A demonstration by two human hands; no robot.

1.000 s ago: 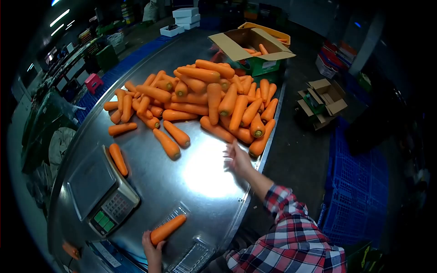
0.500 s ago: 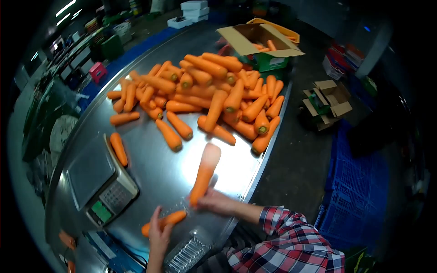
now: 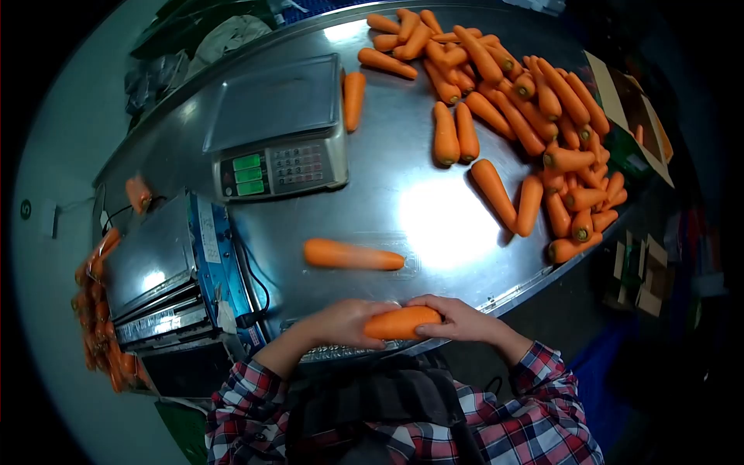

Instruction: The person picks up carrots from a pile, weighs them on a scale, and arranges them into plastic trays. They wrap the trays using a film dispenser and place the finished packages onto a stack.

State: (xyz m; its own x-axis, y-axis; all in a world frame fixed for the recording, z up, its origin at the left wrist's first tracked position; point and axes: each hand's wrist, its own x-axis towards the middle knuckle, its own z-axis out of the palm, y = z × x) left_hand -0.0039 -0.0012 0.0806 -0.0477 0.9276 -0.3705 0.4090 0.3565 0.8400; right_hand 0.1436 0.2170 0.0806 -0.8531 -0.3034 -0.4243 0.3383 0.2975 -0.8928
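Near the metal table's front edge, my left hand (image 3: 350, 323) and my right hand (image 3: 457, 318) grip one thick carrot (image 3: 401, 323) from its two ends, fingers wrapped round it. Another carrot (image 3: 353, 254) lies crosswise on a clear plastic tray (image 3: 411, 267), just beyond my hands. Beneath my left hand, part of a ridged clear tray (image 3: 333, 353) shows at the edge. A large pile of carrots (image 3: 535, 116) covers the back right of the table.
A digital scale (image 3: 283, 167) stands at the back left, one carrot (image 3: 354, 101) beside it. A blue-sided machine (image 3: 205, 240) with a cable is at the left, near wrapped carrots (image 3: 97, 310). Cardboard boxes (image 3: 643, 275) sit beyond the table's right edge.
The view has swung left. My hands have come together on one carrot; before, each held a separate carrot. A carrot now lies on the tray beyond them.
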